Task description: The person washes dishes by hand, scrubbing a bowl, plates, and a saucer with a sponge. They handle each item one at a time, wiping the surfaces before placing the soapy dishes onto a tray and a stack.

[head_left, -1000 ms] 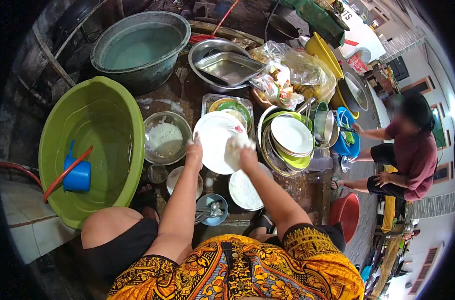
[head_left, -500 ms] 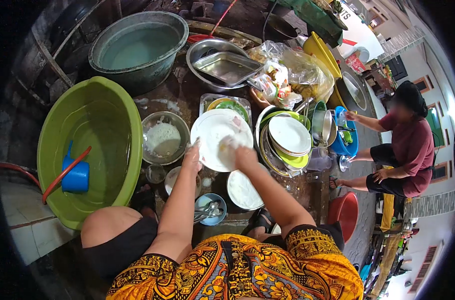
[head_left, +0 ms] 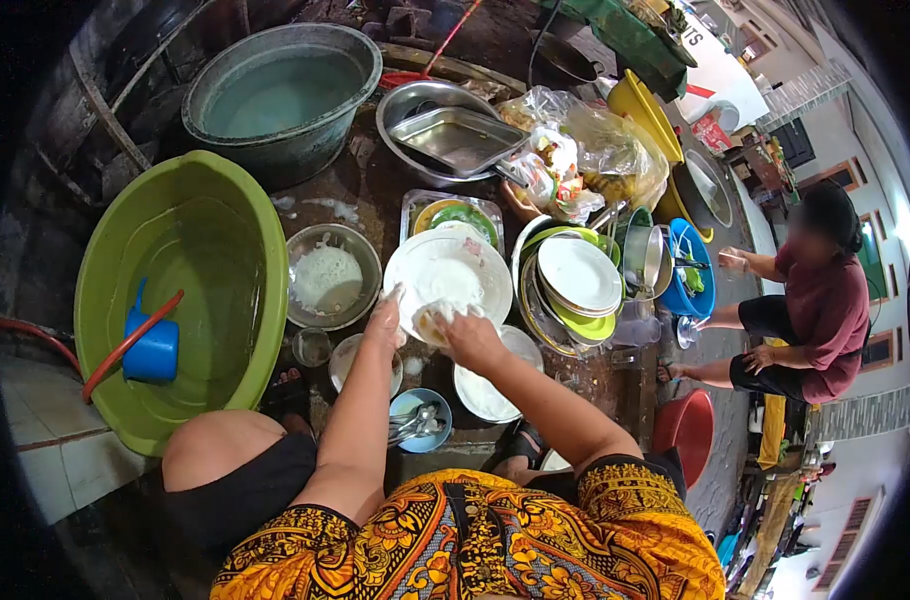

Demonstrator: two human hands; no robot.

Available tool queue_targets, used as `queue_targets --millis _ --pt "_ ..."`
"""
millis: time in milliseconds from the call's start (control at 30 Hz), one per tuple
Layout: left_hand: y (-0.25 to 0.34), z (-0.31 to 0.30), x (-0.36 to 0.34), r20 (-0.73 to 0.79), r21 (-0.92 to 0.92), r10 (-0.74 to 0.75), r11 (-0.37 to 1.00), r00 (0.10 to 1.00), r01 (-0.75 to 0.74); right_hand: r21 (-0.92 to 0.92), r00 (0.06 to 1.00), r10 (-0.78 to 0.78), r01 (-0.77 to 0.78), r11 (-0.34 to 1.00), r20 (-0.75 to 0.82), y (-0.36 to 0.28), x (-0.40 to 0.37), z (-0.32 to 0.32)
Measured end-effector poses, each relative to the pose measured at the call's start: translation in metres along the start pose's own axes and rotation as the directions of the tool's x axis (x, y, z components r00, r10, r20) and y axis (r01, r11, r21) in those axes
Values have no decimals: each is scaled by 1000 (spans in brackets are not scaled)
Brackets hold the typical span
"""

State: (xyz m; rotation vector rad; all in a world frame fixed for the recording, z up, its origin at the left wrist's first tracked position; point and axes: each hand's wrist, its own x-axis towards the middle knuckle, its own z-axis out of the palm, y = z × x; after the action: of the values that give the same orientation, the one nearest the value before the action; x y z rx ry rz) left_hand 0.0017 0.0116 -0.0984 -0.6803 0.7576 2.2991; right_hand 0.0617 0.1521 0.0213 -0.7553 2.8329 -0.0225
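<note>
A white plate (head_left: 453, 265) with soap suds on it is tilted in front of me. My left hand (head_left: 387, 318) grips its left rim, fingers closed and foamy. Against the lower part of the plate, my right hand (head_left: 472, 338) presses a yellowish, foam-covered sponge (head_left: 431, 322); its fingers are wrapped round it and partly hidden by suds. A metal bowl of suds (head_left: 327, 274) stands to the left. Below the plate are a soapy white bowl (head_left: 490, 385) and a blue bowl of spoons (head_left: 421, 420).
At left a green tub (head_left: 225, 330) holds water and a blue dipper (head_left: 151, 345); a dark basin (head_left: 285, 95) is behind. Stacked plates (head_left: 579, 272) stand at right, near bagged waste (head_left: 615, 150). A person (head_left: 825, 300) sits beyond a blue basin (head_left: 697, 285).
My right hand has moved left and down across the plate, bringing the sponge to its lower edge. My left hand stays on the rim. The other person's raised hand has moved away from the blue basin.
</note>
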Motion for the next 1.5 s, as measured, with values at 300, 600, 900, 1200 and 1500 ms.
queue_targets --millis 300,600,900,1200,1500 --pt "31 52 -55 153 -151 25 989 988 -2 -138 997 -79 75 988 -23 0 34 -31" --pt "37 54 -44 55 64 94 993 994 -97 9 964 -247 247 969 104 6 11 -50" --pt "4 50 0 264 -59 275 961 925 -269 90 900 425 -417 904 -99 52 58 -26" --pt "32 16 -3 -138 237 270 943 953 -233 -58 993 101 -98 994 65 21 -5 -32" --pt "35 43 -15 -111 140 269 957 957 -253 -46 964 -258 255 966 -71 28 -7 -53"
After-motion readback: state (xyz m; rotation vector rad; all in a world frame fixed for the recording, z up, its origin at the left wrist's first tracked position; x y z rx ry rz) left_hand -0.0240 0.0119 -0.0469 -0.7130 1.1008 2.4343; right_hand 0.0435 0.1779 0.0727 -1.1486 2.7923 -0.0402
